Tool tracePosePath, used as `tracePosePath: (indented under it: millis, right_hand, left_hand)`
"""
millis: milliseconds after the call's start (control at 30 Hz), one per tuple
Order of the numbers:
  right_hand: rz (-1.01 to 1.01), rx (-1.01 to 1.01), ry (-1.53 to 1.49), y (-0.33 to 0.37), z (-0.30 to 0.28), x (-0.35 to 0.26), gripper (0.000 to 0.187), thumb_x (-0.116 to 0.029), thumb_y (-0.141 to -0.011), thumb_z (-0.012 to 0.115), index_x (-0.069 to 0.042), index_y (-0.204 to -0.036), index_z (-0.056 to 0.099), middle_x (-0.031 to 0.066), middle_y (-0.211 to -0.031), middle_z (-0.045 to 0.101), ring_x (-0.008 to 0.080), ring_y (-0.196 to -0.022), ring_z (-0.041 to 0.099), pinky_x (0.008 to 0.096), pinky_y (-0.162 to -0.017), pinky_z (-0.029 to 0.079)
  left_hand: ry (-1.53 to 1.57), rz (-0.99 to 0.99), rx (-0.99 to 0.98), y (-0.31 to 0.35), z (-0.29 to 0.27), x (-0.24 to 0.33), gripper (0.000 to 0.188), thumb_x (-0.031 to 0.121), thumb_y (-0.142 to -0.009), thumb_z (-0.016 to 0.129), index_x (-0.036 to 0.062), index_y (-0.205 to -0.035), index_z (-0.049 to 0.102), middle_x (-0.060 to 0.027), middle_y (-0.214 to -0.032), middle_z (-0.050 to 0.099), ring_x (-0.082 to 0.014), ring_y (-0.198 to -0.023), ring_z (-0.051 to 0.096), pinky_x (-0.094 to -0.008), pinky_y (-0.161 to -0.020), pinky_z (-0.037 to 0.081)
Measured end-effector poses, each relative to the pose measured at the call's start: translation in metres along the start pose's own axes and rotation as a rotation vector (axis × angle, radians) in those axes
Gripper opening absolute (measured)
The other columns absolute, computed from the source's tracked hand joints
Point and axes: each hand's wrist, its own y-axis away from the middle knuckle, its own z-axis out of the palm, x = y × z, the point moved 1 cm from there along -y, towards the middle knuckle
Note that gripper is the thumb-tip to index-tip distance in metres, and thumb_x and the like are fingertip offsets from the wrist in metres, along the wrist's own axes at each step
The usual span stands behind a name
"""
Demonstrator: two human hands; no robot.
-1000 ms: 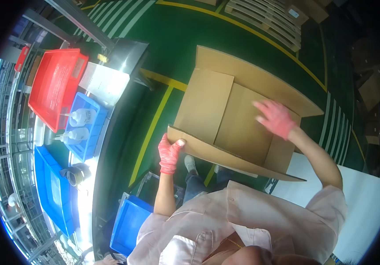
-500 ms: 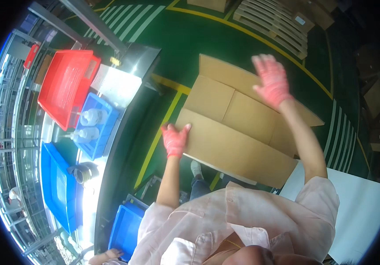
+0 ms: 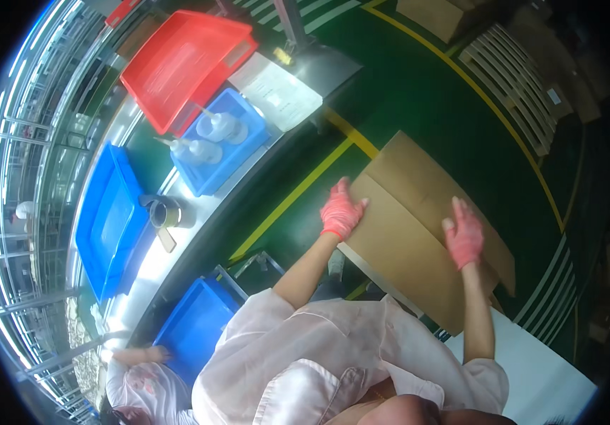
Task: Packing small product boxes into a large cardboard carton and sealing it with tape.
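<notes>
A brown cardboard box (image 3: 404, 244) stands in front of me, its near and far flaps showing as two broad panels with a crease between them. My left hand (image 3: 342, 212), in a pink knitted glove, rests at the box's left corner, fingers spread and thumb against the cardboard. On the right, my right hand (image 3: 465, 239) wears the same kind of glove. Its fingers are stretched out over the far flap (image 3: 436, 184), near the crease; whether the palm presses down is hard to see. The inside of the box is hidden.
Left of me runs a metal workbench with a red tray (image 3: 184, 67), a blue bin (image 3: 213, 159) of squeeze bottles, a blue tray (image 3: 110, 227) and a tape roll (image 3: 166, 212). A white board (image 3: 539, 368) lies at right, a pallet (image 3: 514, 85) farther off. Another person (image 3: 150, 389) sits lower left.
My view has turned, so the bench sits farther into the picture. The near flap now covers the opening, hiding the inside. My right hand has come down and nearer; my left stays at the left corner.
</notes>
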Motion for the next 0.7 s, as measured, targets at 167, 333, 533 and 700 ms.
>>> tracePosePath:
  millis: [167,333,533,700]
  right_hand:
    - [-0.086,-0.009,0.095,0.015,0.038,-0.037,0.063,-0.034,-0.088,0.045,-0.017,-0.146,0.025,0.0129,-0.151,0.020,0.0325,-0.139,0.018,0.0483,-0.113,0.011]
    - [-0.140,-0.010,0.162,0.012,0.056,-0.019,0.056,-0.027,-0.090,0.042,-0.019,-0.144,0.029,0.0130,-0.151,0.019,0.0316,-0.140,0.017,0.0500,-0.113,0.009]
    - [-0.193,-0.010,0.114,-0.008,0.058,-0.036,0.053,-0.024,-0.090,0.042,-0.018,-0.142,0.032,0.0129,-0.150,0.021,0.0319,-0.139,0.018,0.0491,-0.113,0.009]
    - [-0.207,-0.049,-0.010,0.021,0.026,0.003,0.049,-0.016,-0.087,0.048,-0.014,-0.135,0.044,0.0097,-0.142,0.039,0.0274,-0.132,0.034,0.0436,-0.110,0.022]
  left_hand:
    - [0.074,0.111,-0.186,-0.023,-0.013,-0.005,0.074,0.036,-0.081,0.061,0.0084,-0.141,0.029,-0.0258,-0.130,0.046,-0.0374,-0.118,0.048,-0.0398,-0.101,0.038]
    - [0.162,0.175,-0.231,-0.054,0.007,0.034,0.074,0.037,-0.083,0.059,0.0085,-0.143,0.026,-0.0208,-0.138,0.040,-0.0357,-0.123,0.045,-0.0377,-0.102,0.037]
    - [0.103,0.217,-0.034,-0.057,0.009,0.016,0.071,0.037,-0.083,0.059,0.0108,-0.142,0.030,-0.0145,-0.141,0.039,-0.0314,-0.125,0.043,-0.0369,-0.103,0.037]
    - [0.111,0.139,0.003,-0.026,0.032,0.020,0.071,0.039,-0.079,0.060,0.0107,-0.139,0.034,-0.0119,-0.138,0.044,-0.0285,-0.124,0.045,-0.0375,-0.099,0.041]
